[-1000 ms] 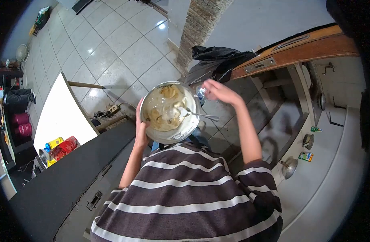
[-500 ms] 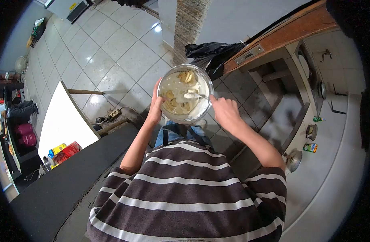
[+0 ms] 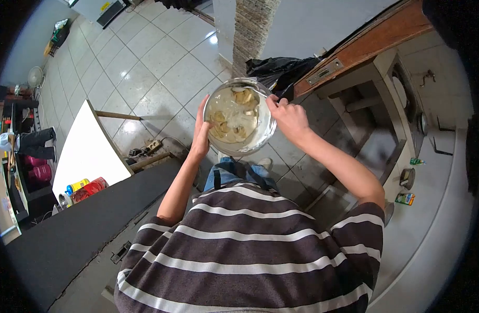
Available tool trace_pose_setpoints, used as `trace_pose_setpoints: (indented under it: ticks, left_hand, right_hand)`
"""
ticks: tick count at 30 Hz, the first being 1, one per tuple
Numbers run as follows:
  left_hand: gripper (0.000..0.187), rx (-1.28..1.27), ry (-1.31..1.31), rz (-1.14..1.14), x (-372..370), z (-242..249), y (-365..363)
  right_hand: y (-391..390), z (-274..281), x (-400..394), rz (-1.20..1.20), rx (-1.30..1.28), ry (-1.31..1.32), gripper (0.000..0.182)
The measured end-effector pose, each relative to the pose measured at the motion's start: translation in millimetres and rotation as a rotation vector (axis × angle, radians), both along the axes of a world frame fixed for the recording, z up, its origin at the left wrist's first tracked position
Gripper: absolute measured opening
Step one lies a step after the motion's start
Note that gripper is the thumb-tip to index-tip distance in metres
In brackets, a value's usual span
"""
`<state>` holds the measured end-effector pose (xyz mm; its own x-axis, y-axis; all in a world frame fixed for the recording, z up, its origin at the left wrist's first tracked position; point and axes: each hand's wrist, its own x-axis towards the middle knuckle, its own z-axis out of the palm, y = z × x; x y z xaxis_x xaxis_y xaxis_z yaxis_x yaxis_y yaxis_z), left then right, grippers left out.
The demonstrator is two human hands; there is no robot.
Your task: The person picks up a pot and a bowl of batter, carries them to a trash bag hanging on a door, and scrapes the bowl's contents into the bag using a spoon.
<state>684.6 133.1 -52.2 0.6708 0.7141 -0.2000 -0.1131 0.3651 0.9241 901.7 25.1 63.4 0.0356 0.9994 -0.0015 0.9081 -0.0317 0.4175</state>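
A round metal bowl [image 3: 268,135] is held up in front of me, over the floor. In it lies a pale, creamy mixture [image 3: 231,115] with several brownish slices on top. White smears coat the inner wall. My left hand [image 3: 200,134] grips the bowl at its left side, thumb over the rim. My right hand [image 3: 290,119] is closed at the right rim, around the handle of a spoon. The spoon's head [image 3: 251,112] is partly sunk in the mixture, and most of its handle is hidden by my fingers.
A white tabletop [image 3: 91,151] stands left, with a red packet [image 3: 91,189] and a yellow container [image 3: 78,185] at its corner. A dark counter [image 3: 101,216] runs close on my left. Right are a wooden edge [image 3: 364,49], a black bag [image 3: 278,70] and a sink counter [image 3: 406,240]. Another person [image 3: 33,143] is far left.
My right hand has moved up along the right rim, and the spoon has shifted upward and sunk lower in the mixture. The bowl has tilted slightly. The view has turned a little.
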Motion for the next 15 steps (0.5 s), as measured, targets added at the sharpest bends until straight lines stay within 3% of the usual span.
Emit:
trace_pose_setpoints:
  ticks: [5,8,11,13,15]
  left_hand:
    - [0.080,-0.082,-0.058,0.174,-3.3,1.4,7.0]
    - [0.079,-0.123,-0.103,0.240,-0.5,-1.4,5.6]
    - [0.078,-0.091,-0.078,0.273,2.4,-6.5,2.9]
    - [0.077,-0.088,-0.066,0.285,6.4,-5.5,2.0]
    - [0.073,-0.048,-0.060,0.344,11.5,-0.4,0.4]
  right_hand:
    - [-2.6,5.3,1.5,-0.129,-0.156,0.310,0.016]
    - [-3.6,12.1,-3.0,-0.249,-0.260,0.479,0.027]
    - [-8.1,15.6,-3.9,-0.274,-0.257,0.561,0.020]
    - [-13.5,8.9,1.2,-0.352,-0.274,0.844,0.016]
    - [-14.4,3.9,-3.0,-0.417,-0.352,0.957,0.013]
